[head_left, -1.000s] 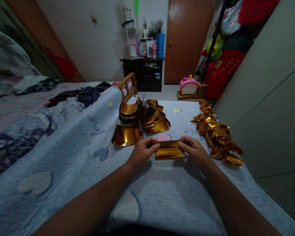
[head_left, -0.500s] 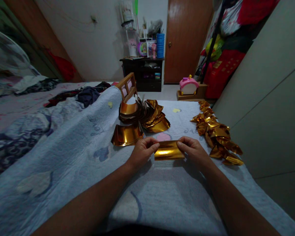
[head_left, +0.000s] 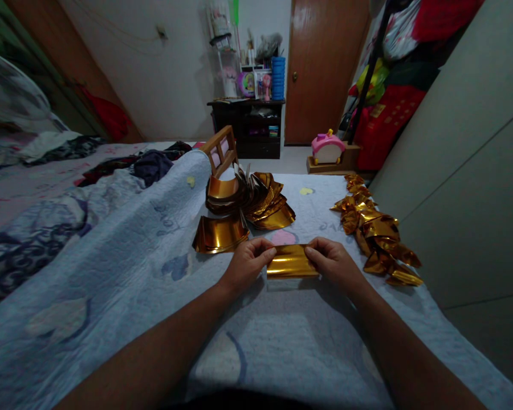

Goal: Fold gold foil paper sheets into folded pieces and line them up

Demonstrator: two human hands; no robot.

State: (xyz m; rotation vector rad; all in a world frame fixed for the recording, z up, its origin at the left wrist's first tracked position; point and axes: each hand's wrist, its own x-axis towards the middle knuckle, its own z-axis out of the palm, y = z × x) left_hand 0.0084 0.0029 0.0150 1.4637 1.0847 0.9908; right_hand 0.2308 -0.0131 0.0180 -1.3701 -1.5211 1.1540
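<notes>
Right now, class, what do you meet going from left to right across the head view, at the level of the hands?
White-and-navy patterned cloth, front stack of curved shiny gold sheets, left hand, rectangular shiny gold sheet, right hand, heap of folded shiny gold pieces, smooth pale panel.

Everything is dimly lit; the gold foil sheet (head_left: 291, 263) is streaked with glare, soft shadows are cast on the quilt (head_left: 282, 322) beside it, the fan (head_left: 12, 88) far to its left is blurred

Rumpled bedding (head_left: 60, 233), a heart-patterned quilt (head_left: 290, 336) and a wooden door (head_left: 325, 68) show a home bedroom
</notes>
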